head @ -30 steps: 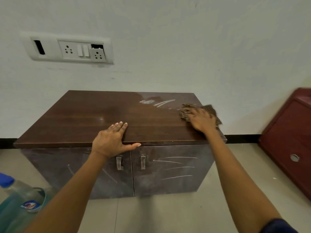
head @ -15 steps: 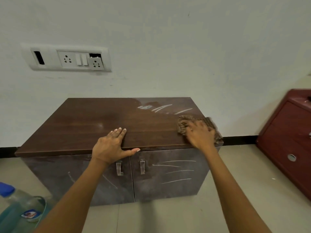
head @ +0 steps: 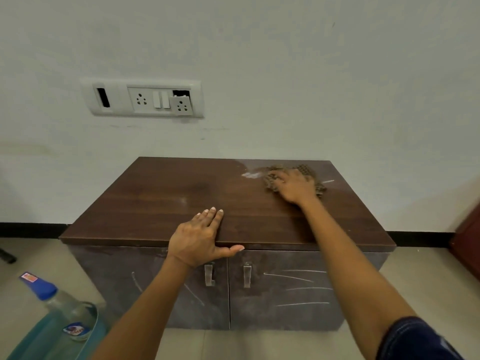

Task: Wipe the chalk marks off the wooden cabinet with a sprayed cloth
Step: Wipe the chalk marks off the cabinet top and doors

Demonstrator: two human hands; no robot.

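Head view: the wooden cabinet (head: pixel 155 203) stands against the wall in the lower middle of the frame, its dark top serving as the worktop. Toward the upper right of that top, the right hand (head: pixel 293 185) lies palm down on the cloth (head: pixel 304 168). Its grip is bent over the cloth's left part, pressing it to the wood. Most of the cloth is hidden under the hand, and only its patterned edges show around it.

A pale chalk smear (head: pixel 250 174) sits just left of the cloth, and a short streak pokes out at its right. The left hand (head: pixel 200 237) rests on the front edge of the top. Its grip is spread flat, fingers together and the thumb out along the edge.

Chalk lines (head: pixel 293 278) cross the right door. Fainter ones on the left door are partly covered by the left forearm.

At the lower left a spray bottle (head: pixel 52 302) is cut off by the frame, its label too blurred to read. A switch panel (head: pixel 145 100) is on the wall at upper left. Red furniture (head: pixel 467 237) is barely visible at the right edge.
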